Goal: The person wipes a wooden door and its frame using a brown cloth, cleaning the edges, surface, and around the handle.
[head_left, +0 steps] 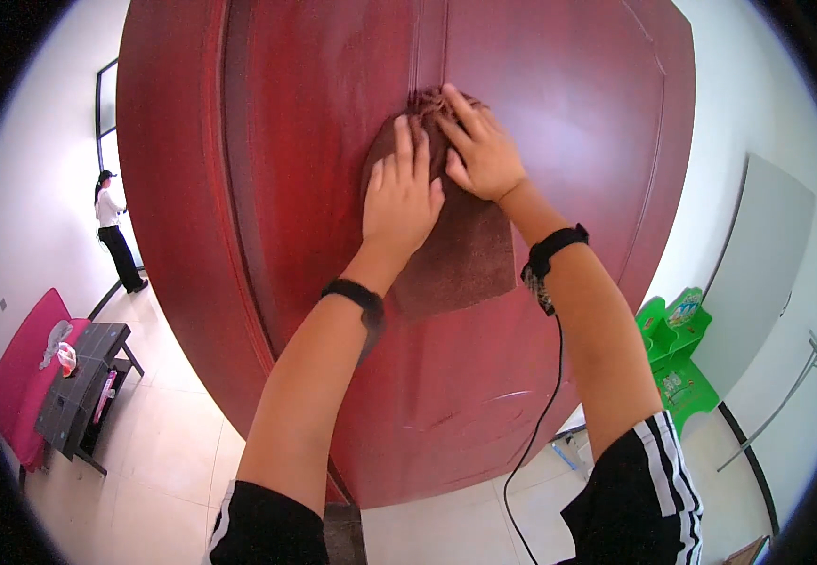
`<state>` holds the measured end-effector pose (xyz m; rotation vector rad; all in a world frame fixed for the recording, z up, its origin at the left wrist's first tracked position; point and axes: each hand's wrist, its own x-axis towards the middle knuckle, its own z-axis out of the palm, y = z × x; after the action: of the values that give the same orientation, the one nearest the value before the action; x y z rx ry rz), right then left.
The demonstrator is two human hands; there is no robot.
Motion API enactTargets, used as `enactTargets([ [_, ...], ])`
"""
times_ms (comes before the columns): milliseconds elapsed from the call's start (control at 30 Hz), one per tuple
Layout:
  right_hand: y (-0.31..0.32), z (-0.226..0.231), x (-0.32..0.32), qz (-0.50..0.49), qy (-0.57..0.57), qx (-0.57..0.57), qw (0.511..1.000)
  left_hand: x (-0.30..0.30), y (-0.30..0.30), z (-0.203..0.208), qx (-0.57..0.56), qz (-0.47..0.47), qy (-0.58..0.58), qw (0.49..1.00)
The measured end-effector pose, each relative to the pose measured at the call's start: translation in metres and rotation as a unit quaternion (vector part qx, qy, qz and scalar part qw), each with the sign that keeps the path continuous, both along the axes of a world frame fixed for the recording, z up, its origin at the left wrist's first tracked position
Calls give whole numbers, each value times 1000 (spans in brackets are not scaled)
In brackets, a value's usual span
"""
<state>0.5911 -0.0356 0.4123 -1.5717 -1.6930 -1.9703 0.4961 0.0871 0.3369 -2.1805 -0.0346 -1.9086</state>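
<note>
A brown cloth (465, 254) lies against a dark red panelled door (559, 85), its top bunched into folds and its lower part hanging smooth. My left hand (401, 193) rests palm-down on the left part of the cloth, fingers stretched upward. Higher up and to the right, my right hand (485, 151) presses the bunched top with its fingers spread. The cloth is pinned between both hands and the door. Each wrist wears a black band; a thin black cable (551, 395) runs down from the right one.
To the left are a pink sofa (27, 377) and a dark low table (79, 386) with things on it. A person (114, 231) stands farther back by a doorway. Right of the door are a green plastic shelf unit (677, 363), a grey panel (757, 273) and a metal stand (776, 424).
</note>
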Motion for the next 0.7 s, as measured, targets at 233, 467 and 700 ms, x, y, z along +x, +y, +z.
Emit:
enactTargets([
  [233,-24,27,26,7,-45,72,996,29,-17,34,58,-27,-46,997],
  [467,-83,58,68,13,-5,61,998,87,-74,70,72,-52,-120,989],
  [700,-81,69,68,26,14,157,987,85,-88,93,40,6,-129,991],
])
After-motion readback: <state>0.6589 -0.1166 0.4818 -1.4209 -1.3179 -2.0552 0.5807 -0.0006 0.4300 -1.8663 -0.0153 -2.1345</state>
